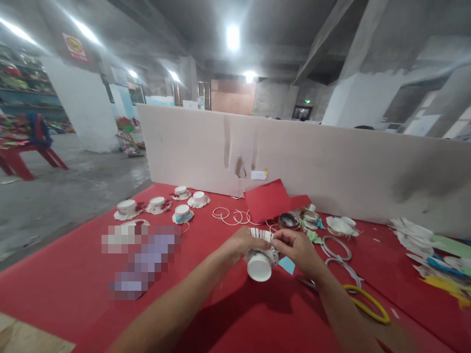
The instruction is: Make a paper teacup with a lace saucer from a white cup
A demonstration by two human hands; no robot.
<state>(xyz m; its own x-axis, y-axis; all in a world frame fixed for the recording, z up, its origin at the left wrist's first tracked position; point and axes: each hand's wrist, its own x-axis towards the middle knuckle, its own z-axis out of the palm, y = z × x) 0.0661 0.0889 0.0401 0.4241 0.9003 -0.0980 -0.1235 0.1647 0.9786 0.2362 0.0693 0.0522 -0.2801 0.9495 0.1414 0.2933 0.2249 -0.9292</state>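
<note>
A white paper cup (259, 268), its rim cut into strips and spread outward, is tilted with its round base toward me above the red tabletop (206, 314). My left hand (247, 242) is closed around the cup from the left, thumb across its side. The fingertips of my right hand (294, 245) are pinched at the right edge of the cut strips. Exactly what lies between those fingertips is too small to make out. Just below my right hand lies a piece of light blue paper (287, 265).
Several similar white cups (126, 207) stand base-up at the left. Thin white rings (241, 217), red paper (268, 201) and a brown round container (289, 221) lie beyond my hands. Yellow-handled scissors (370, 306) lie near my right forearm. A pale panel (312, 162) borders the far edge.
</note>
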